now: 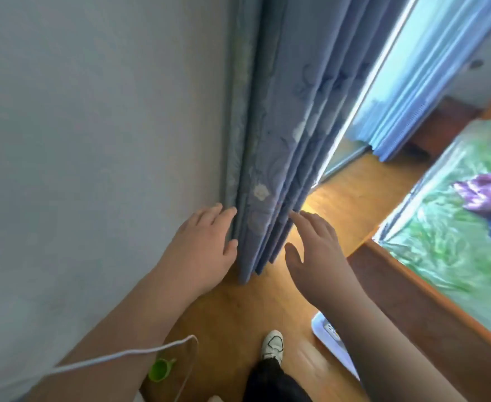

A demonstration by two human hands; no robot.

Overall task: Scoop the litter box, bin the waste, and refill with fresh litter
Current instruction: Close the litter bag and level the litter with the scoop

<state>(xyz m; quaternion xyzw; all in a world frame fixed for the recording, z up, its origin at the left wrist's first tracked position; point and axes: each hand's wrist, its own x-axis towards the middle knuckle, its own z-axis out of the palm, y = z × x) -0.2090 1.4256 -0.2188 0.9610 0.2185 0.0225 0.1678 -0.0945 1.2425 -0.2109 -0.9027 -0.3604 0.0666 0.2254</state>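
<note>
Landmark: the gathered blue curtain [270, 175], which hung in tight folds down to the wooden floor [238, 314].
Left hand [203, 248]: just left of the curtain's lower edge, between it and the pale wall [93, 140]; fingers straight and close together, their tips touching the outermost fold, thumb lying apart beneath them.
Right hand [316, 256]: just right of the curtain's lower folds; fingers extended and slightly spread, thumb held wide, and the forefinger tip at the nearest fold. Whether it touched could not be told.
Litter box: not in view. It probably stood behind the curtain, since both hands flanked the hem as if to part it.
Handling, curtain: judged soft, light and yielding. It could be taken by the bunched folds near the hem and drawn aside without force.
Handling, litter box: once reached, a filled tray would probably be stiff but heavy, with a load that shifts. It would best be gripped at opposite rims and kept level.
Green cup [159, 370]: on the floor well below and left of the curtain; possibly a scoop, though this was uncertain.
White object [332, 340]: on the floor below and right of the curtain, partly hidden by the right forearm; its kind was unclear.
Bed frame [412, 300]: right of the curtain, well apart.
</note>
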